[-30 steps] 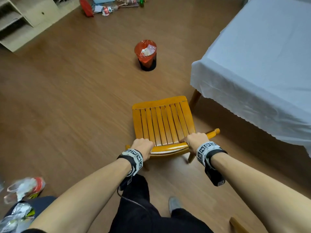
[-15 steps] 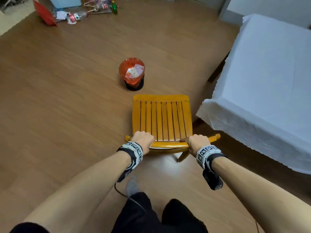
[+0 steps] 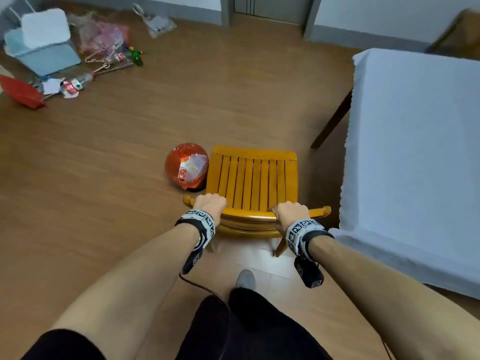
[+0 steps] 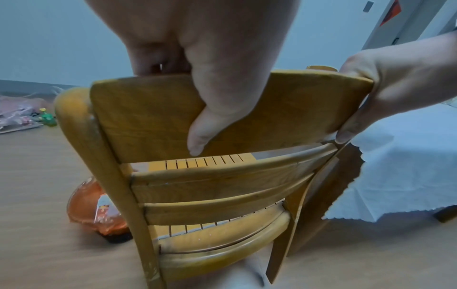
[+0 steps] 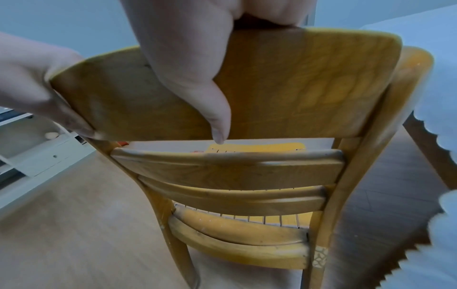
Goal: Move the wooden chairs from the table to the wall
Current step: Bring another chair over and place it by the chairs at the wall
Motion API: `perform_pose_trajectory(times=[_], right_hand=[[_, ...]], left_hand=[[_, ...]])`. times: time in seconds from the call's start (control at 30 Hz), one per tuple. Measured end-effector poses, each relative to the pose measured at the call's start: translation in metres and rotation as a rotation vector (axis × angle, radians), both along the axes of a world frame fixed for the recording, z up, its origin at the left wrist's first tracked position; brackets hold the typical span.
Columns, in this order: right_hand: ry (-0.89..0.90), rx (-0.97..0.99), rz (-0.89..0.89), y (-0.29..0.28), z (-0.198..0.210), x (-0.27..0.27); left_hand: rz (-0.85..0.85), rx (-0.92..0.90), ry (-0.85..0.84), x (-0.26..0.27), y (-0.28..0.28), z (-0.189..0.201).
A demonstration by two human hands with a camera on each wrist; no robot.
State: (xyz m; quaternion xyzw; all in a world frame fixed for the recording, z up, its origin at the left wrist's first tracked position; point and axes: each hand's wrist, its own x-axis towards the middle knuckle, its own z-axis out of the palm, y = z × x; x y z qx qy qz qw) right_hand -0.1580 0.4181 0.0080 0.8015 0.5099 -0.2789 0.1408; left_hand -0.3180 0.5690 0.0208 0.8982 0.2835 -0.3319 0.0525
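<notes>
A yellow wooden chair (image 3: 252,178) with a slatted seat stands in front of me, its back towards me. My left hand (image 3: 210,203) grips the left end of the top back rail (image 4: 153,109), thumb down the rear face. My right hand (image 3: 289,213) grips the right end of the same rail (image 5: 309,84), thumb likewise on the rear. The table (image 3: 415,141) under a white cloth stands just right of the chair. The wall (image 3: 376,14) with its grey skirting runs across the far side of the room.
A red-lined waste bin (image 3: 187,166) with wrappers sits against the chair seat's left edge. Bags, bottles, a pale blue box (image 3: 44,48) and a red dustpan (image 3: 19,92) litter the far left floor. A doorway (image 3: 270,9) breaks the far wall. My foot (image 3: 245,279) is behind the chair.
The chair and I have turned and moved forward across the floor: the bin now sits right beside the seat, and the far wall and doorway have come into view. Both grips are unchanged.
</notes>
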Motion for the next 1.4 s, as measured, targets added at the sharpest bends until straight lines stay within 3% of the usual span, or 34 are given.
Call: perform_pose_trajectory(times=[0.27,0.63,0.87,1.13,1.17,1.23,1.4], right_hand=[[0.000,-0.035,-0.070,0.115,0.011,0.108],[-0.013,-0.022,-0.267,0.281,0.008,0.294],[0.018,-0.068,-0.355,0.345,0.003,0.419],[0.055,-0.057,-0.408,0.408,0.009,0.562],[0.052,-0.044,-0.425,0.430,0.011,0.603],[0.056,-0.063,-0.418,0.436,0.015,0.612],[0.046,-0.082,-0.487,0.492,0.008,0.714]], left_hand=[[-0.135,-0.003,0.014,0.120,0.131,0.001],[-0.300,0.012,-0.029,0.335,0.317,-0.006],[-0.407,0.011,0.016,0.475,0.388,-0.017],[-0.444,0.009,0.017,0.629,0.458,-0.005],[-0.460,0.015,0.021,0.673,0.480,-0.001],[-0.464,0.012,0.042,0.685,0.486,0.005],[-0.521,-0.009,0.003,0.798,0.547,-0.001]])
